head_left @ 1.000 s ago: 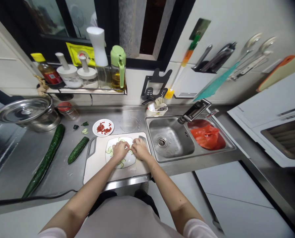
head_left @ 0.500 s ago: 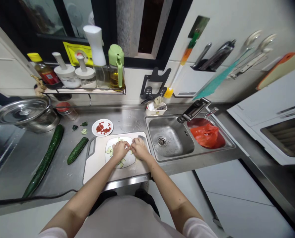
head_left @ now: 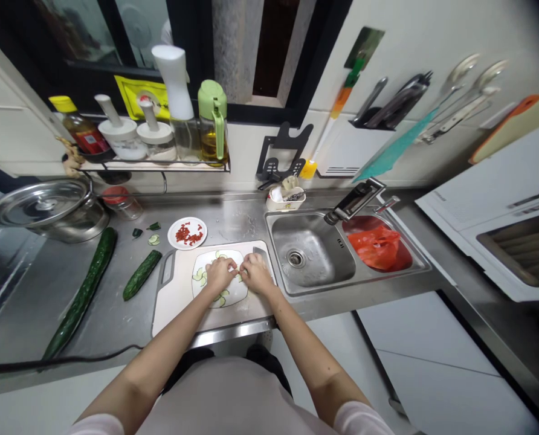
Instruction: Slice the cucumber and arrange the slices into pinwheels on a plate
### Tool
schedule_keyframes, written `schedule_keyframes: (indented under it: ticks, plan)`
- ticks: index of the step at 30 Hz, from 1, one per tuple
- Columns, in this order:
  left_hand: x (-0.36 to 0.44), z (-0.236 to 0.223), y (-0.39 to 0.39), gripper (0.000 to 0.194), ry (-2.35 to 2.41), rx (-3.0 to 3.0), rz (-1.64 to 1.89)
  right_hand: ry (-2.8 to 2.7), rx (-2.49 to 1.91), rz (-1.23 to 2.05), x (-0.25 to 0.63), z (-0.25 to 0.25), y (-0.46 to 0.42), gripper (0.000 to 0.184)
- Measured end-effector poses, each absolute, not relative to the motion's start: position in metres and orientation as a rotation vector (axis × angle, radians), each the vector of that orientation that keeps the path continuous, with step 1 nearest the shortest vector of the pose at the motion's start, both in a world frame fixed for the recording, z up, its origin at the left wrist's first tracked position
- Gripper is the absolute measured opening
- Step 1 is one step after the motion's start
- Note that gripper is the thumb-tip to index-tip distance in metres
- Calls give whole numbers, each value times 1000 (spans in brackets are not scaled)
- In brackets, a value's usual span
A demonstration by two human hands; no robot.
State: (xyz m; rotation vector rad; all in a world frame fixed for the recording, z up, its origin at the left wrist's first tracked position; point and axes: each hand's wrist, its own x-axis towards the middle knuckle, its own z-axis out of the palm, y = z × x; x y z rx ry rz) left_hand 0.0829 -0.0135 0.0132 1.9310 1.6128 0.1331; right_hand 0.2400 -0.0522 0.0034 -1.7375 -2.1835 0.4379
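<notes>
A white plate (head_left: 239,292) with thin cucumber slices (head_left: 200,277) arranged around it lies on a pale cutting board (head_left: 173,308). Over the plate's middle, my left hand (head_left: 220,275) has its fingers bent and tips pinched. Close beside it, at the plate's right edge, my right hand (head_left: 255,275) is also closed in a pinch, near a few slices. What sits between the fingertips of either hand is too small to make out. A small round plate (head_left: 173,236) with chopped red pieces (head_left: 188,234) stands just behind the board.
To the left lie a long cucumber (head_left: 81,296), a cut cucumber piece (head_left: 141,275) and small cucumber ends (head_left: 154,240). A lidded steel pot (head_left: 70,220) stands behind them. Right of the board is a double sink (head_left: 315,266) with a faucet (head_left: 355,200) and a red bag (head_left: 376,248).
My right hand has shifted very slightly at the plate's right edge, its fingertips a little farther from the left hand's. The plate, slices and cucumbers stay where they were.
</notes>
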Motion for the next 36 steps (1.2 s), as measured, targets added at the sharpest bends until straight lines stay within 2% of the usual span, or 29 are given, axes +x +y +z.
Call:
schedule_keyframes:
  ticks: [26,36]
  plan:
    - [71,24,-11,16,1626,1839,260,-1888,-1775,470,231,23,-60,9]
    - [21,37,12,17,1685,1751,424,-1750,-1601,493,200,28,-91,13]
